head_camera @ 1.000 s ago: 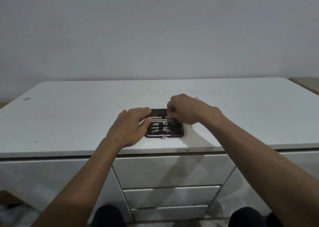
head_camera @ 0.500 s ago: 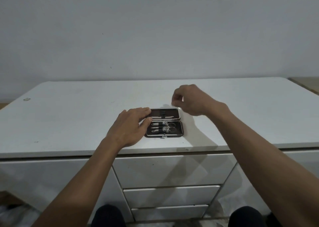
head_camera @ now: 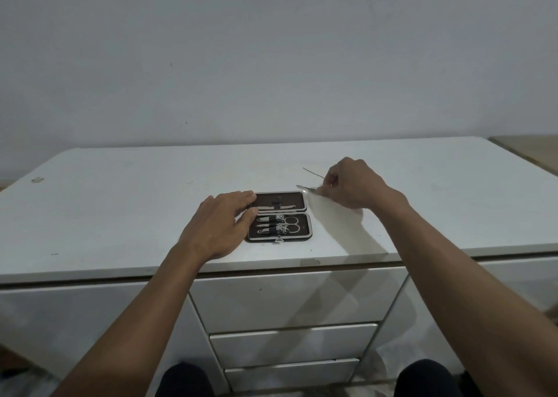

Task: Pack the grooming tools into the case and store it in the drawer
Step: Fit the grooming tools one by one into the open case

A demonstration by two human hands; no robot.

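A small dark grooming case (head_camera: 305, 225) lies open and flat on the white cabinet top (head_camera: 120, 203). Its near half holds scissors (head_camera: 290, 224) and clippers under a strap; its far half holds a thin metal tool (head_camera: 273, 207). My left hand (head_camera: 219, 226) rests flat on the case's left edge, fingers straight. To the right of the case, my right hand (head_camera: 351, 187) pinches a flat silver tool (head_camera: 306, 188) just above the top. A thin pin-like tool (head_camera: 312, 172) lies on the top just behind it.
Three shut white drawers (head_camera: 290, 300) stack below the front edge under the case. A cabinet door (head_camera: 90, 321) is to their left. A grey wall stands behind the top. A wooden surface (head_camera: 531, 149) shows at far right. My knees are at the bottom.
My right hand has left the case's far half and moved right, where it now pinches the flat silver tool. My left hand has stayed on the case.
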